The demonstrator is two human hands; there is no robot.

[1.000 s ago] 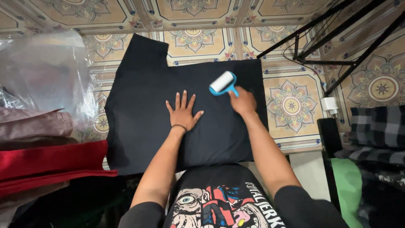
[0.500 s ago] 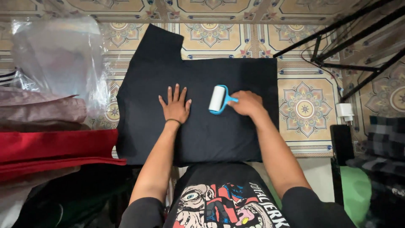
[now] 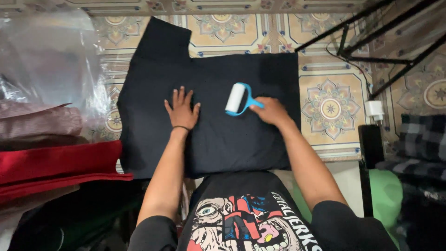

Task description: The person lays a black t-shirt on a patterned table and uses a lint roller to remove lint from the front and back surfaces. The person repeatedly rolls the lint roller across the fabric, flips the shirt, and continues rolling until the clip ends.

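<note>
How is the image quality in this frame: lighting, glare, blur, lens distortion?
Head view: even indoor light, sharp on the left hand and the lint roller held by the right hand; the black garment reads as near-flat dark, few folds visible; soft glare on the clear plastic bag; wide-angle bending at the edges; lower corners murky.

Place: a room in a home, used for garment work on the floor.
Floor: patterned tiles [image 3: 331, 109] with flower medallions, beyond and to the right of the hands.
Folded cloth: a stack of red fabric [image 3: 55, 163] and striped pinkish fabric [image 3: 39, 122] piled well left of the left hand [image 3: 182, 109].
Wrapping: clear plastic bag [image 3: 51, 60] above that stack.
Frame: black metal rack legs [image 3: 371, 37] up right of the right hand [image 3: 272, 111].
Power: white plug adapter [image 3: 374, 109] on the floor to the right.
Bedding: checked dark fabric [image 3: 420, 139] at far right.
</note>
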